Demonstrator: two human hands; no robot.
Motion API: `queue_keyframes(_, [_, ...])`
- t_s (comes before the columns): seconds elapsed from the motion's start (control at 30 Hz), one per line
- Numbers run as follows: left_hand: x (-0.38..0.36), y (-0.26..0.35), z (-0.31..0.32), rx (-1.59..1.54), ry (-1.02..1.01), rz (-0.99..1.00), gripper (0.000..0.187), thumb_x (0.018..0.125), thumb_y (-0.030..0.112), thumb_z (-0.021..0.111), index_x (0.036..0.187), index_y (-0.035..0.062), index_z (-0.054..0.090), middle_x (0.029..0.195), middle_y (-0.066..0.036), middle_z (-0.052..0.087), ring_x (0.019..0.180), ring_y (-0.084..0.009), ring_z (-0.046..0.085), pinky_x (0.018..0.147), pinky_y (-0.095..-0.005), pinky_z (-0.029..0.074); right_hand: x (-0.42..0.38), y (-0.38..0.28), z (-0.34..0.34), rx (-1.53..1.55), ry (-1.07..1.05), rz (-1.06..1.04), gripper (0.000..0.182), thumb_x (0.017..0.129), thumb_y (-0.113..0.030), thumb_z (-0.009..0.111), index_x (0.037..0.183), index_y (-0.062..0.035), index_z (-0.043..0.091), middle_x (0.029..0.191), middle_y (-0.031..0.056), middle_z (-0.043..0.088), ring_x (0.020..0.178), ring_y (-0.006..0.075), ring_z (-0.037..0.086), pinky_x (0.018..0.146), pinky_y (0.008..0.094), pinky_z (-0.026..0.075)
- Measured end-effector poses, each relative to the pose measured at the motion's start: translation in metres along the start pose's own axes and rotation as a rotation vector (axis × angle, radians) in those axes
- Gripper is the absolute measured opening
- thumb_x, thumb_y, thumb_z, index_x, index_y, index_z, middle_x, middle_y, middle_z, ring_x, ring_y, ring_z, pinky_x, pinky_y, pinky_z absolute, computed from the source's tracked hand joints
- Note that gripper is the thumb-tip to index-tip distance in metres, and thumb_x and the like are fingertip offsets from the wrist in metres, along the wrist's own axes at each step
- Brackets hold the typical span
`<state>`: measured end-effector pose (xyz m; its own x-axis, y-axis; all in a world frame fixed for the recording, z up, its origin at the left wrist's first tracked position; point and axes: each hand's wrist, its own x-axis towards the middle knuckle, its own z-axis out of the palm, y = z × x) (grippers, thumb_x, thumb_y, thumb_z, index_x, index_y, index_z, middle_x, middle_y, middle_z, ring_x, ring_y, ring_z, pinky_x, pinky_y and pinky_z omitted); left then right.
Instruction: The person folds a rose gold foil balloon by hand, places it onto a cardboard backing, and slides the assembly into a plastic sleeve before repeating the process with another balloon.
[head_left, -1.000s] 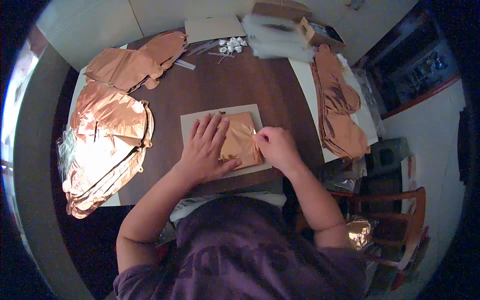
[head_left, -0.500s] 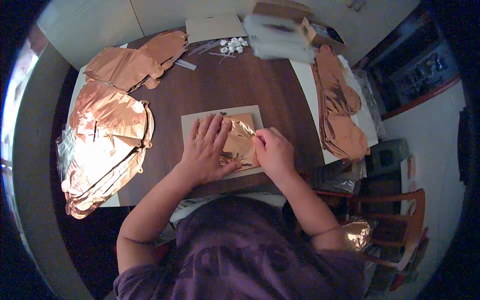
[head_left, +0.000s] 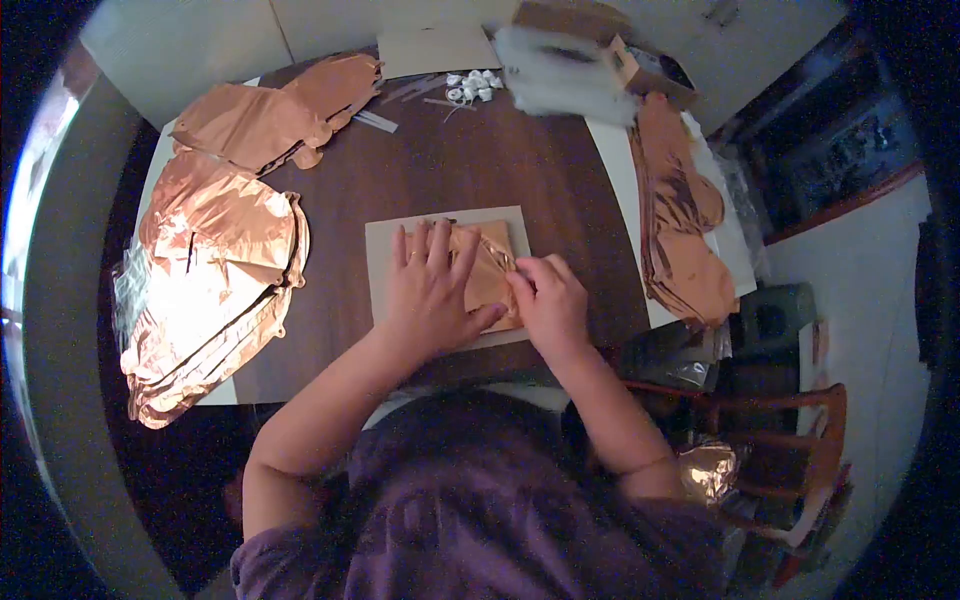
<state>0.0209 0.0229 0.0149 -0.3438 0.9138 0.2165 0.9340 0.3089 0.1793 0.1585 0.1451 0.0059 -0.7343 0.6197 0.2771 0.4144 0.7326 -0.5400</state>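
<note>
the folded foil (head_left: 488, 275) is copper with paler glints along its creases, and the board (head_left: 379, 265) beneath it is beige. dark brown wood grain patterns the table (head_left: 500, 160). the left foil pile (head_left: 225, 205) is copper, flaring to white in its brightest patch; the right foil pile (head_left: 682, 260) is a duller copper with dark streaks. the coils (head_left: 472, 86) are white, the chair (head_left: 828, 440) reddish brown, and the shirt (head_left: 480, 550) dusky purple with darker lettering (head_left: 430, 511).

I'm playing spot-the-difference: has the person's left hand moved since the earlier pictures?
Yes. The left hand has shifted a little to the right across the coppery foil, judged against the pale board underneath.
</note>
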Motion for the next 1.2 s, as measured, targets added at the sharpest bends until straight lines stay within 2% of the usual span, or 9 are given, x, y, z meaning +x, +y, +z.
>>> queue_keyframes(0.13, [0.001,0.000,-0.001,0.064,0.000,0.006,0.092,0.081,0.070,0.053,0.144,0.0054,0.037,0.143,-0.028,0.039,0.132,-0.0478,0.036,0.109,-0.0652,0.022,0.002,0.001,-0.001,-0.070,0.043,-0.065,0.017,0.083,-0.011,0.070,0.099,-0.0059,0.066,0.086,0.0118,0.061,0.072,0.0319,0.064,0.064,0.0408,0.051])
queue_keyframes(0.23, [-0.006,0.002,0.010,0.022,0.037,0.008,0.089,0.079,0.066,0.057,0.144,0.0073,0.037,0.143,-0.028,0.038,0.131,-0.0492,0.036,0.108,-0.0666,0.022,0.003,-0.007,-0.010,-0.116,0.017,-0.044,0.019,0.084,-0.008,0.067,0.103,-0.0053,0.066,0.089,0.0126,0.062,0.076,0.0331,0.063,0.068,0.0419,0.052])
queue_keyframes(0.33, [-0.003,-0.002,0.009,-0.017,0.084,0.004,0.088,0.079,0.062,0.059,0.144,0.0082,0.038,0.143,-0.028,0.038,0.131,-0.0500,0.036,0.108,-0.0671,0.022,0.020,-0.021,-0.023,-0.097,-0.017,-0.165,0.032,0.091,-0.016,0.059,0.119,-0.0029,0.058,0.115,0.0170,0.060,0.101,0.0367,0.061,0.086,0.0462,0.050])
queue_keyframes(0.43, [-0.003,-0.001,0.010,-0.020,0.085,0.004,0.088,0.078,0.061,0.060,0.144,0.0079,0.039,0.142,-0.028,0.039,0.132,-0.0492,0.036,0.109,-0.0662,0.021,0.039,-0.020,0.000,-0.215,-0.002,-0.402,0.046,0.093,-0.024,0.057,0.131,0.0005,0.050,0.134,0.0188,0.052,0.124,0.0371,0.050,0.105,0.0505,0.037])
queue_keyframes(0.53, [-0.002,-0.004,0.014,0.000,0.129,0.028,0.091,0.076,0.063,0.058,0.145,0.0069,0.040,0.139,-0.027,0.043,0.132,-0.0477,0.036,0.110,-0.0641,0.020,0.037,-0.013,0.010,-0.259,-0.184,-0.314,0.052,0.096,-0.029,0.051,0.136,0.0023,0.045,0.146,0.0190,0.043,0.139,0.0361,0.034,0.114,0.0553,0.021])
queue_keyframes(0.73, [-0.006,-0.006,0.012,-0.061,0.066,0.005,0.092,0.078,0.064,0.059,0.147,0.0067,0.034,0.148,-0.025,0.035,0.138,-0.0446,0.031,0.112,-0.0636,0.017,0.030,-0.001,0.017,-0.306,-0.233,-0.253,0.054,0.099,-0.032,0.042,0.142,0.0007,0.039,0.154,0.0181,0.031,0.144,0.0362,0.026,0.115,0.0582,0.015])
queue_keyframes(1.0, [-0.013,-0.016,0.017,-0.060,0.103,0.028,0.088,0.086,0.060,0.052,0.147,0.0001,0.031,0.152,-0.024,0.030,0.142,-0.0427,0.026,0.114,-0.0617,0.012,0.030,-0.002,0.015,-0.341,-0.235,-0.231,0.059,0.098,-0.035,0.043,0.145,-0.0013,0.035,0.156,0.0167,0.028,0.145,0.0348,0.023,0.115,0.0598,0.013])
queue_keyframes(1.2, [-0.011,-0.002,0.010,0.025,0.022,-0.139,0.080,0.090,0.053,0.048,0.142,-0.0066,0.036,0.151,-0.025,0.033,0.143,-0.0418,0.025,0.115,-0.0606,0.010,0.030,-0.005,0.015,-0.366,-0.275,-0.204,0.061,0.097,-0.033,0.046,0.147,-0.0019,0.032,0.157,0.0163,0.026,0.146,0.0345,0.021,0.116,0.0586,0.013])
